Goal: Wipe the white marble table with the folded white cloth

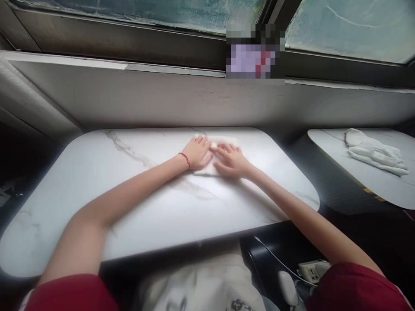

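A folded white cloth (223,141) lies on the white marble table (155,203), toward its far side. My left hand (197,152) rests flat on the cloth's left part, fingers stretched out, a red string bracelet on the wrist. My right hand (231,160) lies flat on the cloth's middle, fingers spread and pointing left. Both hands press on the cloth and cover much of it.
A second marble table (363,177) stands to the right with crumpled white cloths (372,152) on it. A grey window ledge (162,99) runs behind the tables. Below the table's near edge sit a white power strip (313,270) and cable (275,257).
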Demonstrator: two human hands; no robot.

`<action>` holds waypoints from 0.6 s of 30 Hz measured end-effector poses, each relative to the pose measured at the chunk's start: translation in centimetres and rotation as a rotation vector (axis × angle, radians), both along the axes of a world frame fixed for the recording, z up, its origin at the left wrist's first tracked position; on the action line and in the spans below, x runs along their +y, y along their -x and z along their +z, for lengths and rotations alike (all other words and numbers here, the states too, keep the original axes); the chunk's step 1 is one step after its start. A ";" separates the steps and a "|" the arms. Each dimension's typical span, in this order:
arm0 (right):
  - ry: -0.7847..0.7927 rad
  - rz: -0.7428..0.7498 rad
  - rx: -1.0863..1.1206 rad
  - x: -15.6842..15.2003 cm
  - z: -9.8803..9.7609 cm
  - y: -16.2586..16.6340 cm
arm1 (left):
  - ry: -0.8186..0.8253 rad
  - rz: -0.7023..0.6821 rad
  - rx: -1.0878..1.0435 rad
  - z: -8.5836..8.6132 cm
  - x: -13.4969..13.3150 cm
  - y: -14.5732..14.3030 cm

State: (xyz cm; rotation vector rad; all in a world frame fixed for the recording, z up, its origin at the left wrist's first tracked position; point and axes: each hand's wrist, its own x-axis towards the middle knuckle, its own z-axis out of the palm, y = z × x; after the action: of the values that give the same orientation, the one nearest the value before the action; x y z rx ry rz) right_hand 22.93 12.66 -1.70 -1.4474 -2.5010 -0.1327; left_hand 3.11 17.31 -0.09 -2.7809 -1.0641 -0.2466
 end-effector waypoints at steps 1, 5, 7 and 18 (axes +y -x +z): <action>-0.017 0.025 -0.017 -1.7 0.3 -0.1 | 0.004 -0.033 0.002 0.2 -1.2 0.5; -0.160 0.083 -0.110 -8.5 0.6 0.7 | 0.032 -0.110 0.007 1.0 -6.2 1.8; -0.191 0.120 -0.113 -11.1 0.5 1.2 | 0.044 -0.133 0.025 1.2 -8.4 2.2; 0.000 0.371 0.094 -11.3 1.0 3.3 | 0.150 -0.124 0.350 4.9 -12.4 4.0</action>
State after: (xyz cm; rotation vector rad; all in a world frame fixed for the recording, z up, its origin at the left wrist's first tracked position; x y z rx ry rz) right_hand 19.65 1.38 -0.73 -0.9414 -2.6361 0.0043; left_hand -0.91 4.96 4.78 -2.8751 -0.8571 0.3097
